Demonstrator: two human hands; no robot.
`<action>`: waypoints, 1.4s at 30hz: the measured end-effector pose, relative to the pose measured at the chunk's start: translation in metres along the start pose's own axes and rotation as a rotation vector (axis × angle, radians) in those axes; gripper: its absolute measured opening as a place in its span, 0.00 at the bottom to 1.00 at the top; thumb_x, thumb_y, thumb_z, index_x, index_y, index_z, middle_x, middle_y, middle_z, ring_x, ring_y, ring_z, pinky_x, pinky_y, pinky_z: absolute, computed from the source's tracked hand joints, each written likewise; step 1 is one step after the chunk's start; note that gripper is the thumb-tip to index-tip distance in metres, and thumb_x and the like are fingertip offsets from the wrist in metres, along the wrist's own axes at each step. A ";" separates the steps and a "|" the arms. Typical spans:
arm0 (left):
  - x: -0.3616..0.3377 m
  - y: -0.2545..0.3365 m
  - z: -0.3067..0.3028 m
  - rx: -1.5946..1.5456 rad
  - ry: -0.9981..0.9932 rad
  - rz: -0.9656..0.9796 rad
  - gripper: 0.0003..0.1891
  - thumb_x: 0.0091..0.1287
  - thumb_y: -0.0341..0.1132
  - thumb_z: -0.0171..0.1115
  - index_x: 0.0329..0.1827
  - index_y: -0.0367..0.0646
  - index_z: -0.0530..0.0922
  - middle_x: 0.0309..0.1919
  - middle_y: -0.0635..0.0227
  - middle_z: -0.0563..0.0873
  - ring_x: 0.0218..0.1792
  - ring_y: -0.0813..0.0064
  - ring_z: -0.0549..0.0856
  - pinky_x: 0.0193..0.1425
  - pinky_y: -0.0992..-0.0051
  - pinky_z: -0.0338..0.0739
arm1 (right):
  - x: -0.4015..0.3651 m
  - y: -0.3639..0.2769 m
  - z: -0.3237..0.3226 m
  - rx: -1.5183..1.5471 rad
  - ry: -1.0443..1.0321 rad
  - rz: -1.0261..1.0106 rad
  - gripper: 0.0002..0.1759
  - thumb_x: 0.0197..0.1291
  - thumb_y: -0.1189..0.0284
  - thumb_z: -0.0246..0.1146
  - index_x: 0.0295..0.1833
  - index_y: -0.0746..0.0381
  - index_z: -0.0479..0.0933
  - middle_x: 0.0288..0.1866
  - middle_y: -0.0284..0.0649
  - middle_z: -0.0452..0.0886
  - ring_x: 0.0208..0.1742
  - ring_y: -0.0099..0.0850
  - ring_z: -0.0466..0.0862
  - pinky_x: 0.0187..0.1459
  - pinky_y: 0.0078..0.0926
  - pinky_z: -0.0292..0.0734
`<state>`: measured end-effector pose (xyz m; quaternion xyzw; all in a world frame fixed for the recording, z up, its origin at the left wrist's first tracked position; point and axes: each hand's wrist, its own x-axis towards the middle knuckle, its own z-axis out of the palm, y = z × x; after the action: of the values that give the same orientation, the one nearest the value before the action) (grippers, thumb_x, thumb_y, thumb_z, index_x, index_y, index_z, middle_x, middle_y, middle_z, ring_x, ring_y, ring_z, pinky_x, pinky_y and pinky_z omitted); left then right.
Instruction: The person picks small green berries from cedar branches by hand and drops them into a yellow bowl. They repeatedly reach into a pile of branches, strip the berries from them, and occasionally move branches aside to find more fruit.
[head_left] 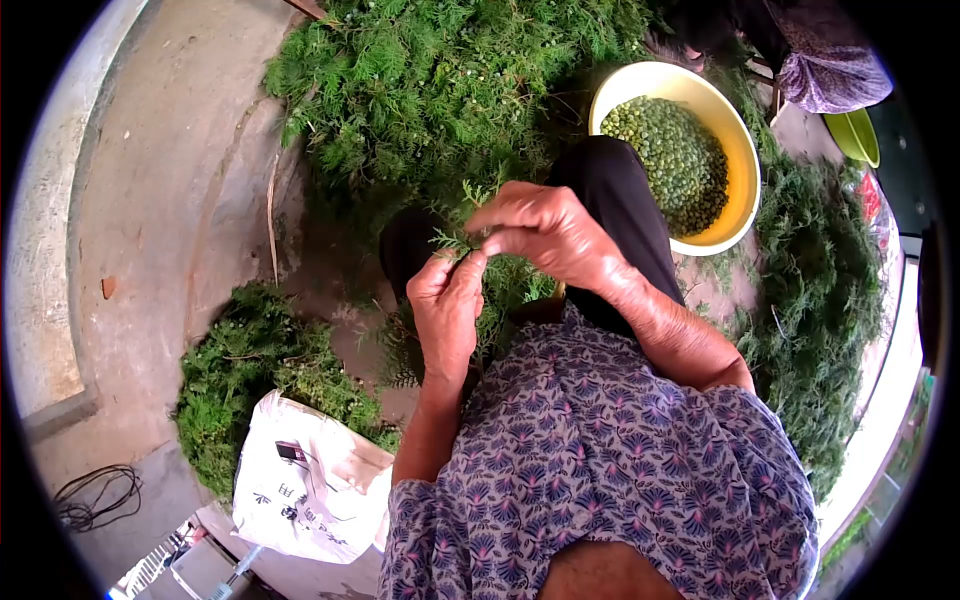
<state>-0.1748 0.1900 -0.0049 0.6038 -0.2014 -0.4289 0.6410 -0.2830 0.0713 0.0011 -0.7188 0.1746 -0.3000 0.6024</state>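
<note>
My left hand (447, 310) is closed, its thumb and fingertips pinching a small green evergreen sprig (452, 241). Close against it, my right hand (557, 235) is curled, with thumb and fingers bent round the leafy part of the same sprig; its fingertips are slightly blurred. Both hands meet above my knees. To the right of my right knee stands a yellow basin (741, 150), partly filled with small round green berries (670, 160). Ahead of my knees lies a big heap of cut evergreen branches (430, 90).
More evergreen branches lie in a right-hand pile (815, 300) and a left-hand pile (240, 380). A white sack (320, 480) with a dark phone-like object (291, 452) is at lower left. Black cable (100, 497) coils on the floor. Another person's patterned clothing (835, 70) shows near a green basin (853, 136).
</note>
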 end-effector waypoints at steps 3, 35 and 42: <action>0.000 -0.005 -0.003 0.017 -0.070 0.073 0.07 0.61 0.25 0.59 0.24 0.40 0.73 0.15 0.82 0.66 0.16 0.93 0.61 0.15 0.85 0.51 | 0.001 0.005 0.006 -0.113 -0.007 -0.088 0.13 0.45 0.76 0.67 0.39 0.66 0.79 0.29 0.42 0.78 0.32 0.36 0.79 0.34 0.28 0.74; 0.009 0.030 -0.013 -0.382 0.182 -0.062 0.08 0.61 0.29 0.59 0.23 0.44 0.73 0.10 0.80 0.66 0.09 0.89 0.59 0.11 0.85 0.52 | -0.008 -0.013 -0.059 -0.424 0.572 0.135 0.09 0.52 0.78 0.64 0.40 0.60 0.80 0.33 0.37 0.80 0.27 0.22 0.77 0.31 0.20 0.75; 0.030 0.034 -0.040 -0.846 -0.100 -0.075 0.11 0.68 0.33 0.49 0.26 0.40 0.71 0.11 0.77 0.64 0.10 0.86 0.58 0.11 0.85 0.52 | -0.072 0.062 -0.232 -1.268 0.812 0.410 0.22 0.58 0.65 0.56 0.59 0.54 0.70 0.62 0.50 0.65 0.59 0.43 0.71 0.59 0.39 0.67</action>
<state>-0.1168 0.1873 0.0119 0.2733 -0.0165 -0.5256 0.8055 -0.4798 -0.0745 -0.0536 -0.7131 0.6489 -0.2651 0.0086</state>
